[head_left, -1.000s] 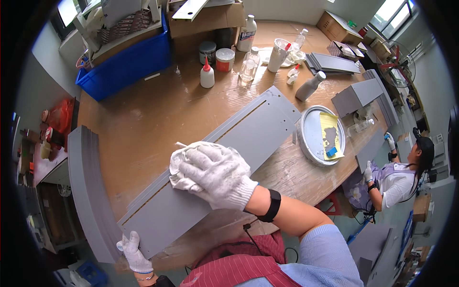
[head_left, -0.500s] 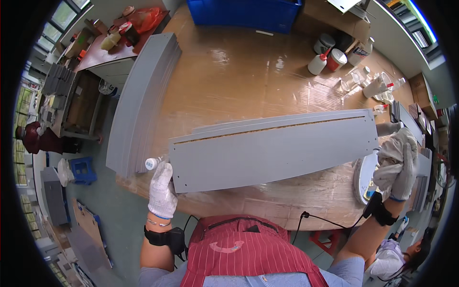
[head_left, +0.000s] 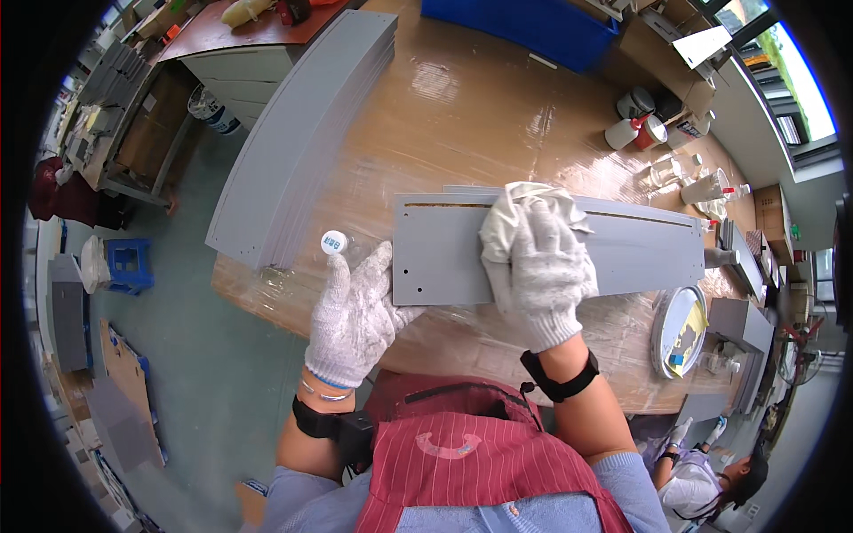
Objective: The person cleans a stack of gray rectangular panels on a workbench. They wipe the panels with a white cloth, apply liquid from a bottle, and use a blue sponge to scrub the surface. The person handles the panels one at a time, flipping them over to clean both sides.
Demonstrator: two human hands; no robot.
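Observation:
A long grey panel (head_left: 631,253) with a dark brown groove along its far edge and small holes near its ends lies before me. My right hand (head_left: 551,271), in a white glove, presses a crumpled off-white cloth (head_left: 502,218) on the panel's middle-left part. At the panel's left end is my left hand (head_left: 355,311), gloved too; its fingers are apart and stretched, touching the near left corner. Part of its thumb side is hidden at the panel's edge. A clear bottle with a white cap (head_left: 334,242) stands just beyond the left fingertips. Another panel's edge (head_left: 462,189) shows behind.
A tall stack of grey panels (head_left: 302,133) lines the table's left side. A blue bin (head_left: 524,27) sits at the back. Bottles and tins, among them a white squeeze bottle (head_left: 622,133), stand far right. A round white lid (head_left: 671,333) lies right; another person (head_left: 702,480) is lower right.
My right hand has come left from beyond the panel's right end, bringing the cloth onto its face. The panel's left end has moved away from me, and my left hand's fingers have spread.

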